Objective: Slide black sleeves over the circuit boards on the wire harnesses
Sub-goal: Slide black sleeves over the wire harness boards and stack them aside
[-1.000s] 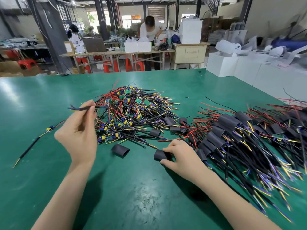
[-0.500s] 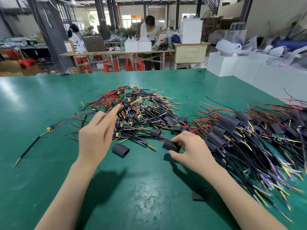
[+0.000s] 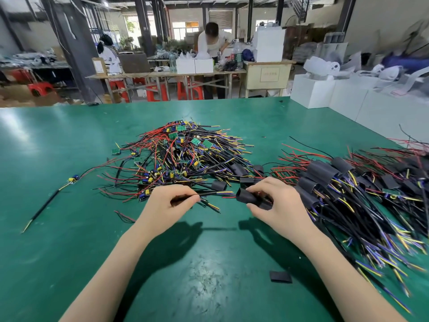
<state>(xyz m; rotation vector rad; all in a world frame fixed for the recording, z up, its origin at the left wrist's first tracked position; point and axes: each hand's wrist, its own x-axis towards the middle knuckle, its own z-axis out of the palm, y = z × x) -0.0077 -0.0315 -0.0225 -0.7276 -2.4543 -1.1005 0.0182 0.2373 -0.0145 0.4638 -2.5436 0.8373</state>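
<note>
**Harness and sleeve brought end to end**

Both hands have closed in toward each other since half a second ago: the left hand (image 3: pixel 166 204), which was then reaching with a finger out toward the unsleeved pile (image 3: pixel 183 156), now pinches a wire harness (image 3: pixel 210 194) in a closed grip, its yellow and red wire ends pointing right. The right hand (image 3: pixel 279 203) has lifted its black sleeve (image 3: pixel 249 198) off the tabletop (image 3: pixel 69 252) and holds it pinched between thumb and fingers, open mouth facing the wire tips, just apart from them.

This happens near the middle of the tabletop, between the unsleeved pile behind and the sleeved pile (image 3: pixel 348 194) toward the right edge. A spare sleeve (image 3: pixel 280 276) lies flat nearer the front edge, and a lone harness (image 3: pixel 44 206) lies toward the left edge.

The sleeve looks light, thin and soft, likely to flatten if squeezed, so holding it by its sides should keep the mouth open. The wires look limp; gripping close to the tips should keep them from splaying. The board itself is hidden in the left hand.
</note>
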